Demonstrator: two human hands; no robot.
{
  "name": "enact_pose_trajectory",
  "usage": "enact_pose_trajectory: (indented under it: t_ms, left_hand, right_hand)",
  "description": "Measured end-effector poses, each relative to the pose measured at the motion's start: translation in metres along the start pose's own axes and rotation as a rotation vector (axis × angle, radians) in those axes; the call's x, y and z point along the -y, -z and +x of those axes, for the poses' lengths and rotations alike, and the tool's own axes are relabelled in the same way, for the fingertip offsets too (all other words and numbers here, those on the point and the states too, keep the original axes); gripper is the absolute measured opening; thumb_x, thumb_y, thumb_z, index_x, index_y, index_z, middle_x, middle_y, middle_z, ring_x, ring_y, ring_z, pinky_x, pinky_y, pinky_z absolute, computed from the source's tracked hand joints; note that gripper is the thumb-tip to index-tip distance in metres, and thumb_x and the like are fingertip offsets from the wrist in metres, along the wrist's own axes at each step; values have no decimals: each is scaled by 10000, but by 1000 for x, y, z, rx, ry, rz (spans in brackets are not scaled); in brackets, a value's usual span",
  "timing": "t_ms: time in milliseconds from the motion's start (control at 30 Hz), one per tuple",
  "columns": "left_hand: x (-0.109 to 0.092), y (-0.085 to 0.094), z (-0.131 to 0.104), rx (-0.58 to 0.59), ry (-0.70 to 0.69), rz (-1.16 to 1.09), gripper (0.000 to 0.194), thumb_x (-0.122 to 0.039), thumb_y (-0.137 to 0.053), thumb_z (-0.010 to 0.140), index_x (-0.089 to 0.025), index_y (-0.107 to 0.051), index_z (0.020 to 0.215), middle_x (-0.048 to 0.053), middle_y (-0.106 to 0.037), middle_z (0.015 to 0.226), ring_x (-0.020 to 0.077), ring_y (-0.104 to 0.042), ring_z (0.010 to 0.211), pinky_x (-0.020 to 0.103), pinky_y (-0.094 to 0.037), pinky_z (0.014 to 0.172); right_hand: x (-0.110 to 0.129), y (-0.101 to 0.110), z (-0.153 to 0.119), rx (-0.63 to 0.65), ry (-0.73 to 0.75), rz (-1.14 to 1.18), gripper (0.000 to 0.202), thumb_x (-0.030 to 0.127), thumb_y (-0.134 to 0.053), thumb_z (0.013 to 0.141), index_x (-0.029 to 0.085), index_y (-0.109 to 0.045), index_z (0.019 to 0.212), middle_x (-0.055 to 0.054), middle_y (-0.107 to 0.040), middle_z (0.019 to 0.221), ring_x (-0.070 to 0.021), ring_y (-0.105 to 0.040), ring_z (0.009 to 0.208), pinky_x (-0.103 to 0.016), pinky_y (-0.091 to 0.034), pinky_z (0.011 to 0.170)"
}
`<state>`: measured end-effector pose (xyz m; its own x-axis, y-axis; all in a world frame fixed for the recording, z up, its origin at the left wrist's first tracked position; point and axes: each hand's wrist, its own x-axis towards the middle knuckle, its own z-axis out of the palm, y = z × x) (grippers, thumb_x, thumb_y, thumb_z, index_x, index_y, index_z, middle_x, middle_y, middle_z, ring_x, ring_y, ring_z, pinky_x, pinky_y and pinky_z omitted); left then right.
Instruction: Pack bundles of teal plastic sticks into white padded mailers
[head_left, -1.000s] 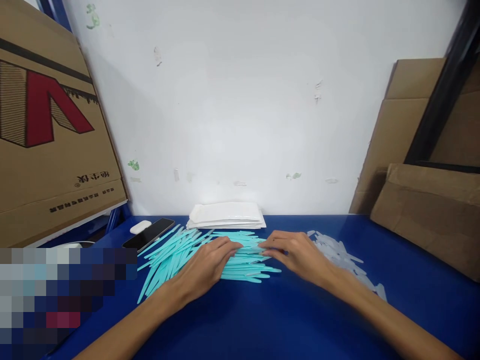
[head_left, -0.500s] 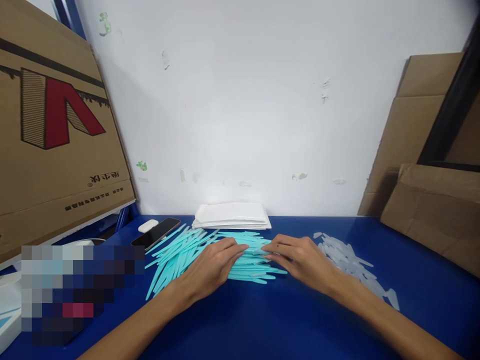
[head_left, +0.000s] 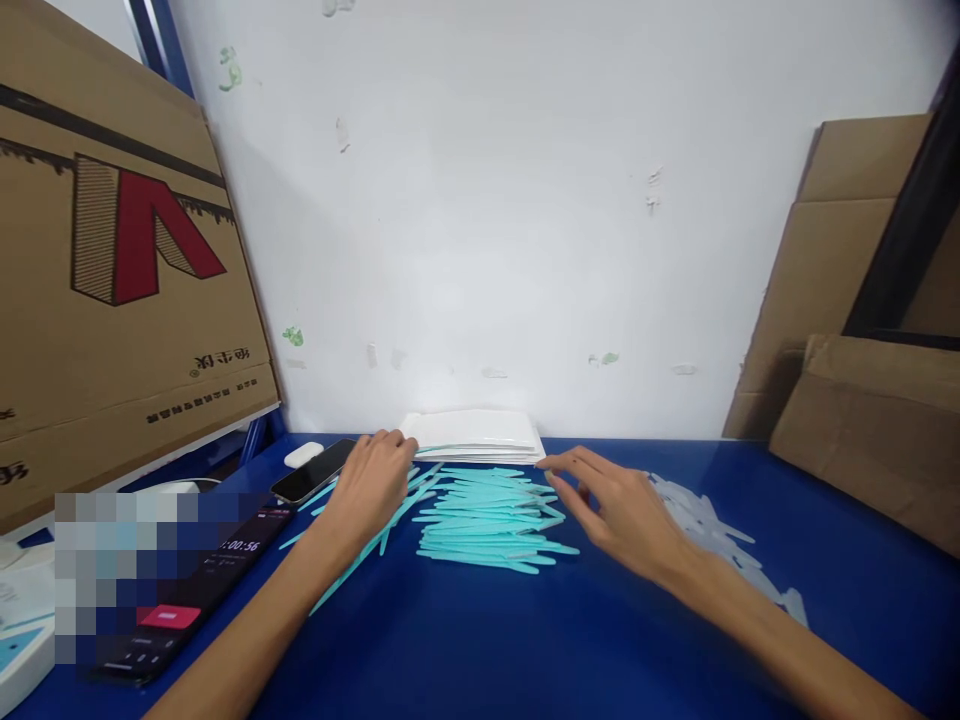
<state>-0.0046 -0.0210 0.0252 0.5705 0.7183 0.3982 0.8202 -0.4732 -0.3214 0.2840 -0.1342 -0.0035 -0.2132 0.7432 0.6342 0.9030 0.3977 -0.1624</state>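
My left hand is closed on a thin teal stick, which points right in front of the white packets. Under and beside that hand lies a loose fan of teal sticks. A denser pile of teal sticks lies side by side at the middle of the blue table. My right hand hovers at the right end of this pile, thumb and fingers apart, with nothing seen between them. Translucent whitish pieces lie to its right, partly behind the hand and forearm.
Flat white packets are stacked against the wall. A dark phone and a small white case lie at the left. Nearer is a large lit phone, partly pixelated. Cardboard stands at the right, a printed box at the left.
My left hand has moved left and back from the middle pile to the loose sticks and now holds one. My right hand has drawn slightly right, its fingers parted. The view has shifted a little.
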Motion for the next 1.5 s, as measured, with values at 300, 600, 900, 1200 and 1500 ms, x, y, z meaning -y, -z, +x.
enact_pose_trajectory:
  t_ms: [300,600,900,1200,1500]
  left_hand:
    - [26,-9,-6,252,277,49,342,24,-369,836,-96,-664,960,178,-681,935,310,-675,881,368,-470,715]
    - [3,-11,0,66,-26,-131,343,-95,-362,964,-126,-626,1180,152,-652,1048,310,-594,1016,435,-472,849]
    - [-39,-11,-21,37,-399,-560,207,-335,-494,997,-245,-608,1144,69,-595,1117,229,-566,1018,349,-483,822]
    - [-43,-13,-19,146,-339,-602,168,-331,-506,982,-243,-607,1083,56,-594,1114,221,-597,982,336,-471,793]
    - [-46,-10,-20,167,-368,-583,218,-247,-402,1011,-216,-617,996,59,-600,1056,203,-584,899,331,-437,750]
  right_hand:
    - [1,-1,0,61,-3,-11,282,300,-412,1031,259,-649,1179,-43,-686,1157,-120,-634,591,-280,-477,605]
    - [-2,3,3,123,-60,-39,302,301,-382,1032,264,-647,1172,-37,-680,1169,-127,-632,609,-282,-460,597]
    - [-39,40,12,561,-279,2,178,386,-618,884,274,-741,949,-18,-757,886,-195,-683,720,-265,-433,601]
    - [-61,68,-11,940,-530,310,189,256,-866,585,247,-798,761,-15,-773,735,-210,-740,727,-232,-508,588]
    - [-54,57,-15,914,-347,434,152,387,-810,670,244,-803,722,-16,-767,680,-217,-740,650,-230,-480,499]
